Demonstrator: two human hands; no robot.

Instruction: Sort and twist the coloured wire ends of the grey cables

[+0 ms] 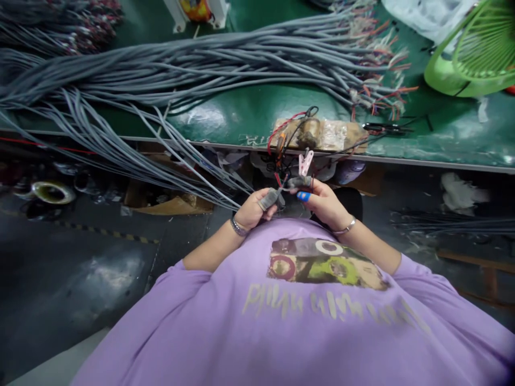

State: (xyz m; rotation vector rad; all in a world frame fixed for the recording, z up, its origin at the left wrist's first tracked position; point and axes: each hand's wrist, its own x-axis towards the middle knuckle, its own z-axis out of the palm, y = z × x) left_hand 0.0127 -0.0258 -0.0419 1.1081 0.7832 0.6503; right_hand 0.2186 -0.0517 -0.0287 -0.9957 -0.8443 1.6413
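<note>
My left hand (257, 208) is closed around the end of a grey cable (225, 199), its thumb and a finger covered in grey finger cots. Close beside it, my right hand (322, 201) pinches at the wires (284, 187) fanning from that end, with a blue wrap on the thumb and a grey cot on a finger. What exactly sits between the right fingertips is too small to tell. Just above the right fingers is a pink clothespin (306, 162). Behind it, a wooden block (338, 134) with red and black leads lies at the table's edge.
A thick bundle of grey cables (193, 64) runs along the green table (225, 115), with stripped ends at the right. Dark tweezers (386, 128) lie by the block. A green fan-like basket (475, 53) stands at the far right. A cardboard box (161, 198) is below the table.
</note>
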